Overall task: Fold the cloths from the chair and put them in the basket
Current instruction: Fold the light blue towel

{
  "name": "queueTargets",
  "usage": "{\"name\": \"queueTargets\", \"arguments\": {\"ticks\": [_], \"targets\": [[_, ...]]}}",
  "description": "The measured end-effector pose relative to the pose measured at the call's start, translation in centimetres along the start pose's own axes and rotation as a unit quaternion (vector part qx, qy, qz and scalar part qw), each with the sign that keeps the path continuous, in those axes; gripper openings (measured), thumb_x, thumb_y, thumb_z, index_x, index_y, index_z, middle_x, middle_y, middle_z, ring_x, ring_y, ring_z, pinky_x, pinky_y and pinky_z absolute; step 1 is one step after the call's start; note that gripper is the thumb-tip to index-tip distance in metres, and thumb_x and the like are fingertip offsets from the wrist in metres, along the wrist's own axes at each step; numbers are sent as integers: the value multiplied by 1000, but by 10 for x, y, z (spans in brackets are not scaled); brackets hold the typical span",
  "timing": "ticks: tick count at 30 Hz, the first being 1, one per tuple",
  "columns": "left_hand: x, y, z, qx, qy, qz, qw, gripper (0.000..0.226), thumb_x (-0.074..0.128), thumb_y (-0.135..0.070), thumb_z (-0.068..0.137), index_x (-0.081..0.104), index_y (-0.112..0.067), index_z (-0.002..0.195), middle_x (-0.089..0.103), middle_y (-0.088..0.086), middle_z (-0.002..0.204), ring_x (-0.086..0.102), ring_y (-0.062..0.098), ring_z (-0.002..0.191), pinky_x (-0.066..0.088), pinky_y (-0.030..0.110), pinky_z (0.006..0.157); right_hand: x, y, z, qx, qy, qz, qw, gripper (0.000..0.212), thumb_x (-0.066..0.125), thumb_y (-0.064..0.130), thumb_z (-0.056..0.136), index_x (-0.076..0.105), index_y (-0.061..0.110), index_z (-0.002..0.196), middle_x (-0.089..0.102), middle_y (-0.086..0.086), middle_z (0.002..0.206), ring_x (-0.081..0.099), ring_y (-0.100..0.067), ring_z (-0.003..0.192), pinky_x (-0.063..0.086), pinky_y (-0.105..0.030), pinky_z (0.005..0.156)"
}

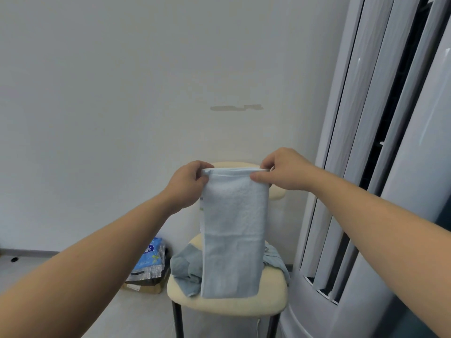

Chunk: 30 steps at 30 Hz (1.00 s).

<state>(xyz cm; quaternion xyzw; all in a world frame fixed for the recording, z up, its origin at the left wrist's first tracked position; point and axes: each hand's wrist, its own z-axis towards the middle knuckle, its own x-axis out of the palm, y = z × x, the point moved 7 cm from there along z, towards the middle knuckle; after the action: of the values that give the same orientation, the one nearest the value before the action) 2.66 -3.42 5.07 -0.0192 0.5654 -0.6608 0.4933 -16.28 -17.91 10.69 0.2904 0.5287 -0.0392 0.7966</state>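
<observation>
Mid-fold: your left hand [188,184] and right hand [283,170] each pinch a top corner of the light blue towel [231,240], hanging doubled over the chair [227,303]. More cloths [185,267] lie below. Next, halve it; basket unseen.

It seemed a plain home room: a cream padded chair with black metal legs [231,304] stood against a white painted wall [122,93], beside a tall white floor-standing air conditioner [405,172].
</observation>
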Motion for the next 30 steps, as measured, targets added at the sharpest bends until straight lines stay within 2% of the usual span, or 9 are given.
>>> {"name": "queueTargets", "arguments": {"ticks": [5,9,11,15,17,20,26,28,30], "targets": [[6,-5,-6,-15,23,-12,1000,29,49,2,94,64,-16,111,67,0,104,65,16,86,48,15,54,2,-4,-5,17,23,36,999,27,81,37,80,74,13,70,56,12,53,53,-8,57,43,-24,57],[10,6,-8,-72,37,-77,994,27,53,4,89,68,-13,103,69,6,100,64,24,89,60,43,78,5,-3,-9,17,47,71,996,22,87,32,78,76,12,78,64,2,67,57,-10,64,46,-26,62],[11,13,-8,-98,33,-125,987,20,56,3,90,70,-8,99,69,13,99,63,26,90,56,52,92,4,-4,-11,18,50,106,993,19,88,25,77,75,12,81,69,1,72,63,-9,66,51,-23,63],[10,7,-5,-111,16,-225,968,9,60,-12,100,65,-5,101,68,11,96,64,26,87,58,44,81,-3,-5,-10,18,23,234,972,20,85,6,78,66,9,84,66,-3,81,66,-14,71,54,-24,63],[8,2,-1,-112,0,-243,964,15,60,-24,102,62,-11,96,66,5,90,61,23,80,51,37,72,-8,-6,-7,19,-7,299,954,26,83,2,80,61,12,90,67,-7,86,69,-18,75,56,-27,65],[11,-4,-5,-125,-13,-275,953,32,62,-44,99,63,-12,101,69,3,96,65,21,86,52,34,76,-12,-5,-7,24,-44,367,929,31,81,2,83,60,14,103,70,-11,96,71,-19,82,58,-29,66],[72,13,-57,-167,230,-396,873,48,75,-34,88,66,-10,128,72,9,126,71,23,113,58,34,89,-11,-1,-2,23,-101,440,892,33,79,4,85,61,15,110,71,-9,102,69,-19,83,58,-35,68],[88,23,-71,-188,264,-397,859,57,78,-38,81,67,-8,128,70,12,128,70,26,115,56,35,90,-13,-5,0,39,-118,460,879,34,79,3,85,62,14,111,70,-9,102,68,-19,84,57,-33,69],[99,23,-76,-205,258,-431,840,50,68,-36,93,63,-7,134,68,14,133,66,29,121,52,41,98,-14,-12,1,57,-136,472,869,36,79,2,84,62,13,113,69,-7,102,68,-20,86,58,-33,72]]}}
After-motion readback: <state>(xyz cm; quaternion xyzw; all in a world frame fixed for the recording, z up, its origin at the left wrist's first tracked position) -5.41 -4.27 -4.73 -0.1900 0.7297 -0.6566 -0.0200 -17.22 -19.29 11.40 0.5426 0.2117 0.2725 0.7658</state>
